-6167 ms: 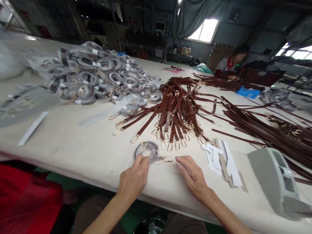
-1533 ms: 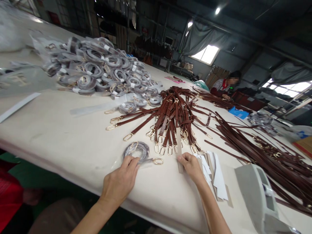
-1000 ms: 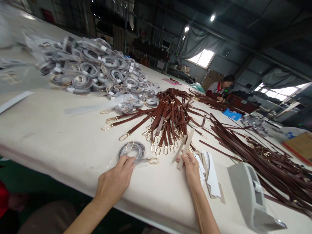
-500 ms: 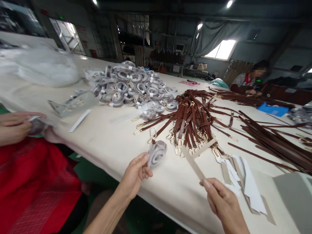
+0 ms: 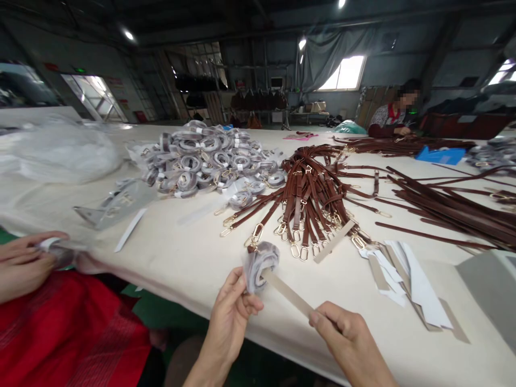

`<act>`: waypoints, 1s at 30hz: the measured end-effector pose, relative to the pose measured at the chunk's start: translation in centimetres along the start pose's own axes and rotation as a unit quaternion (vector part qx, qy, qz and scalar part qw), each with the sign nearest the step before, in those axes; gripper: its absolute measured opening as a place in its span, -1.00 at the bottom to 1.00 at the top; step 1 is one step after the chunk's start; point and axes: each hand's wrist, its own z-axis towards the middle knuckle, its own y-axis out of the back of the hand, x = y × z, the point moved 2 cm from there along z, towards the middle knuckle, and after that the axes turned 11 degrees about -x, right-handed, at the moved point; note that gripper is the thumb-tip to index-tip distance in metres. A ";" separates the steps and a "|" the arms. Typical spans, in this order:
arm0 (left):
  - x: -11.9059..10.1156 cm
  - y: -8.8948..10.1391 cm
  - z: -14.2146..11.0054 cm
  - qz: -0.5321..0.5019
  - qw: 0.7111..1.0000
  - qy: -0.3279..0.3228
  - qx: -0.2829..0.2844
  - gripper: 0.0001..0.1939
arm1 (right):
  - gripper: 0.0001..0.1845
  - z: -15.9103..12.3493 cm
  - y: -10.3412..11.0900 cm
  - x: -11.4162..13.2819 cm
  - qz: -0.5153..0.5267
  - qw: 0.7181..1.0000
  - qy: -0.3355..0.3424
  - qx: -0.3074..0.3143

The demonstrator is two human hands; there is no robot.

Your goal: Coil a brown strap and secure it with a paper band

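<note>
Now left hand (image 5: pixel 231 317) pinches wrapped coiled strap (image 5: pixel 261 262); right hand (image 5: pixel 346 336) grips paper strip (image 5: pixel 288 293) touching coil.

A heap of wrapped coils (image 5: pixel 209 161), brown straps (image 5: pixel 310 188), white paper strips (image 5: pixel 407 279) on the cream table (image 5: pixel 177 258).

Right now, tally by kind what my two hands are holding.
wrapped coiled strap: 1, pinched in the left hand
paper strip: 1, pinched in the right hand, its far end touching the strap
Total: 2
</note>
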 end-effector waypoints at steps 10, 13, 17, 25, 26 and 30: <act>2.5 -1.8 -2.5 0.082 0.992 0.035 0.090 -0.47 | -0.57 4.0 -4.2 2.5 0.170 0.983 0.056 0.029; 2.5 -1.4 -2.4 0.114 0.985 0.038 0.121 -0.57 | -0.57 4.1 -4.5 2.2 0.160 0.984 0.045 0.057; 1.5 -0.9 -1.9 0.149 0.981 0.007 0.125 -0.61 | -0.50 3.2 -3.4 0.7 0.141 0.985 -0.001 0.099; 1.9 -1.6 -1.6 0.224 0.959 0.008 0.175 -0.61 | -0.47 2.3 -2.8 1.0 0.159 0.985 -0.012 0.065; 1.8 -1.7 -1.6 0.230 0.957 0.007 0.177 -0.62 | -0.48 2.1 -2.9 0.7 0.158 0.985 -0.006 0.062; 1.3 -1.6 -1.6 0.230 0.958 0.008 0.174 -0.64 | -0.49 0.8 -2.4 -1.4 0.146 0.984 0.105 0.011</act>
